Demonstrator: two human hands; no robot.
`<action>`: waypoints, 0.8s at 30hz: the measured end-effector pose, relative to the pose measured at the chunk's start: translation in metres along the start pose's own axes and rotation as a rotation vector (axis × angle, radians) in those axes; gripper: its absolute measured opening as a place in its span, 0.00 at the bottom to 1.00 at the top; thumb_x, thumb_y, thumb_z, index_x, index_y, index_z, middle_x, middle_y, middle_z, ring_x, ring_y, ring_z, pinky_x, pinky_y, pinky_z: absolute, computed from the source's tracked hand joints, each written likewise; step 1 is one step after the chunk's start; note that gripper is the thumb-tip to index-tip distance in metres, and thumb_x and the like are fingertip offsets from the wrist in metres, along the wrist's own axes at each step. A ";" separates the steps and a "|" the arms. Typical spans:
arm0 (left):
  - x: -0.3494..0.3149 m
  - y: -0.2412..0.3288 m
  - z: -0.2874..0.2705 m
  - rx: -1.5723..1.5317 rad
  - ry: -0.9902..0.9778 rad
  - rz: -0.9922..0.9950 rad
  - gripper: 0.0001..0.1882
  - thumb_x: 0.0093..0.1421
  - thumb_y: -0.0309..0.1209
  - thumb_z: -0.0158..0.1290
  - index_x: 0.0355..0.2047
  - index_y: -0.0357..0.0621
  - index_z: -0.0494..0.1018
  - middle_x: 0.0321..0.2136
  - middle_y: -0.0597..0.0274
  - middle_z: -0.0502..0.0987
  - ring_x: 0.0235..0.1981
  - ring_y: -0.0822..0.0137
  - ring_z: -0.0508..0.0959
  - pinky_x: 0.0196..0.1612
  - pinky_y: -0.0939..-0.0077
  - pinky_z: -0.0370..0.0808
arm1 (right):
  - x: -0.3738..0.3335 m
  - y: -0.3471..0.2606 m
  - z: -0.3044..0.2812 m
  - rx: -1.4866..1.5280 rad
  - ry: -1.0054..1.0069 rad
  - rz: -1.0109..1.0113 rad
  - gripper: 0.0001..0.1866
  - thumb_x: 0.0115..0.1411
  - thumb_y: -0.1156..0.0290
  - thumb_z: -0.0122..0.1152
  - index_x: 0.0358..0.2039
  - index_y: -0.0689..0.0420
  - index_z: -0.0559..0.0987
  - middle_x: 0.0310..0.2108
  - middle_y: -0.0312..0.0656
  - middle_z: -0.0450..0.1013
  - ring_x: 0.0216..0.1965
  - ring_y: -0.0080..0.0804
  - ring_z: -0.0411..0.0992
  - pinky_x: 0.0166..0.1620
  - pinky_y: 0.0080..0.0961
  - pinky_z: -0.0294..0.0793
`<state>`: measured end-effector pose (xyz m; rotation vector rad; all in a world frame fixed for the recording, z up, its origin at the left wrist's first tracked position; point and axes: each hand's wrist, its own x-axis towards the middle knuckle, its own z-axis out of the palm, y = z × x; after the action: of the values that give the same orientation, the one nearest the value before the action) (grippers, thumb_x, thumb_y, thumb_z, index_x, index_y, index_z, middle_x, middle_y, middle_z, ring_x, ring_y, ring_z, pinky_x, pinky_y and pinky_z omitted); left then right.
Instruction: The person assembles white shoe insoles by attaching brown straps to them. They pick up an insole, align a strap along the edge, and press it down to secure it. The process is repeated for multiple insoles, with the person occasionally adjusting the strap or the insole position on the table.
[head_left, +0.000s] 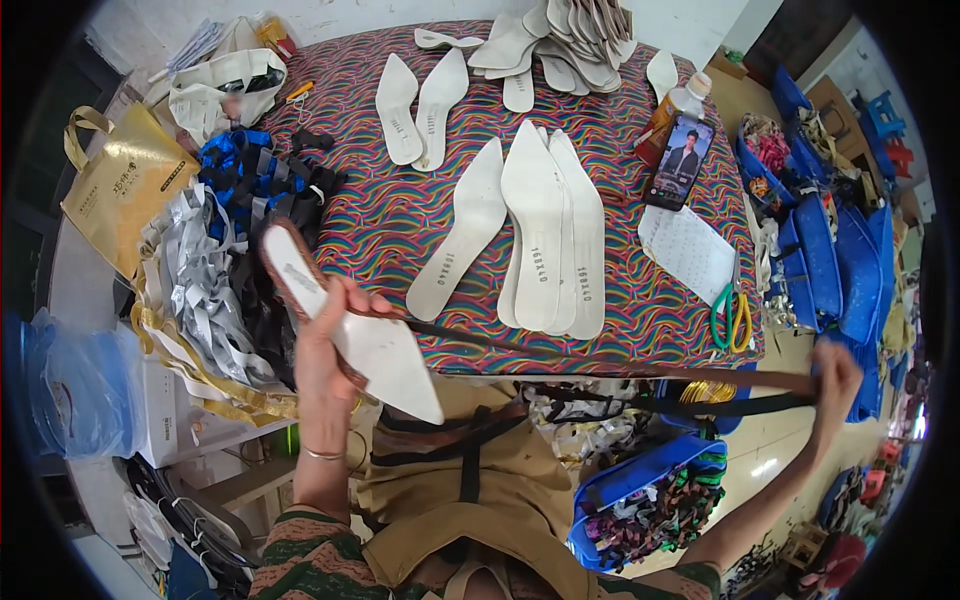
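My left hand [322, 345] is wrapped round the middle of a white shoe insole [392, 368], whose pointed toe slants down to the right. Brown edging runs along the heel end of this insole. A long brown strip [600, 369] stretches from the insole across the table's near edge to my right hand [836, 378]. That hand is closed on the strip's far end, out at the right and slightly blurred. Below it, a darker strip [720, 405] runs almost parallel. Several white insoles [540, 240] lie overlapped on the patterned table, beside a single one [465, 225].
A pile of insoles [570, 45] sits at the back. On the right are a bottle [660, 125], a phone [680, 160], a paper sheet [690, 245] and scissors [735, 315]. Strip bundles [205, 290] hang at left. A blue basket [600, 490] stands below.
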<state>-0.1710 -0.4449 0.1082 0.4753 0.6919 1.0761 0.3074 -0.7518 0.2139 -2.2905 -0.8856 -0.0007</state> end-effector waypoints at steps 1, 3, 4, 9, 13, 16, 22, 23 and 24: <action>0.001 -0.010 0.002 -0.046 0.000 -0.048 0.09 0.66 0.35 0.50 0.35 0.43 0.70 0.24 0.63 0.72 0.34 0.60 0.77 0.42 0.55 0.77 | 0.017 -0.010 0.006 -0.097 0.071 -0.108 0.13 0.61 0.66 0.61 0.23 0.61 0.76 0.17 0.32 0.64 0.19 0.16 0.54 0.23 0.21 0.54; 0.003 -0.028 0.005 -0.109 0.019 -0.141 0.09 0.66 0.35 0.51 0.35 0.42 0.70 0.25 0.61 0.73 0.34 0.59 0.78 0.42 0.56 0.77 | 0.037 -0.041 0.024 -0.354 0.105 -0.172 0.13 0.61 0.67 0.61 0.26 0.64 0.77 0.16 0.34 0.62 0.22 0.16 0.57 0.25 0.21 0.58; 0.002 -0.038 0.006 -0.091 0.042 -0.138 0.09 0.65 0.34 0.52 0.36 0.39 0.71 0.25 0.59 0.75 0.33 0.57 0.79 0.41 0.56 0.78 | 0.040 -0.053 0.061 -0.287 0.040 -0.150 0.10 0.60 0.68 0.63 0.29 0.63 0.79 0.19 0.38 0.68 0.25 0.20 0.66 0.30 0.21 0.65; 0.011 -0.064 0.016 0.142 0.034 -0.098 0.08 0.65 0.32 0.51 0.37 0.39 0.71 0.25 0.59 0.75 0.32 0.57 0.80 0.41 0.58 0.78 | 0.002 -0.145 0.211 0.032 -0.468 -0.082 0.18 0.57 0.55 0.63 0.35 0.58 0.80 0.29 0.48 0.78 0.32 0.44 0.78 0.36 0.36 0.74; 0.018 -0.067 0.013 0.165 0.057 -0.129 0.08 0.65 0.32 0.52 0.37 0.39 0.71 0.25 0.59 0.75 0.32 0.58 0.80 0.42 0.58 0.78 | -0.013 -0.142 0.285 0.176 -0.415 -0.289 0.27 0.56 0.63 0.64 0.53 0.61 0.72 0.36 0.54 0.78 0.36 0.44 0.79 0.38 0.33 0.75; 0.023 -0.072 0.000 0.159 0.077 -0.153 0.08 0.65 0.32 0.52 0.37 0.40 0.71 0.25 0.59 0.75 0.32 0.58 0.80 0.42 0.57 0.78 | -0.024 -0.157 0.310 0.436 -0.270 -0.237 0.27 0.53 0.70 0.65 0.54 0.62 0.71 0.36 0.53 0.79 0.37 0.40 0.79 0.40 0.31 0.75; 0.027 -0.081 0.001 0.145 0.077 -0.198 0.08 0.65 0.33 0.52 0.36 0.41 0.71 0.24 0.61 0.74 0.31 0.59 0.79 0.42 0.55 0.78 | 0.005 -0.173 0.311 0.420 -0.559 -0.135 0.22 0.54 0.72 0.63 0.49 0.64 0.74 0.41 0.54 0.77 0.40 0.41 0.77 0.42 0.30 0.74; 0.026 -0.081 0.001 0.151 0.082 -0.203 0.08 0.65 0.33 0.52 0.36 0.42 0.71 0.24 0.62 0.74 0.31 0.60 0.79 0.42 0.55 0.78 | 0.012 -0.168 0.315 0.338 -0.416 -0.265 0.21 0.54 0.72 0.62 0.49 0.64 0.74 0.40 0.55 0.76 0.41 0.45 0.75 0.43 0.34 0.73; 0.025 -0.080 -0.001 0.156 0.088 -0.203 0.08 0.65 0.33 0.52 0.36 0.42 0.71 0.24 0.62 0.74 0.31 0.60 0.79 0.42 0.54 0.78 | 0.020 -0.159 0.323 0.254 -0.273 -0.395 0.20 0.55 0.71 0.61 0.48 0.64 0.73 0.38 0.55 0.75 0.41 0.49 0.73 0.44 0.38 0.72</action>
<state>-0.1135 -0.4551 0.0480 0.4824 0.8866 0.8597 0.1543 -0.4628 0.0621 -1.8769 -1.3837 0.2420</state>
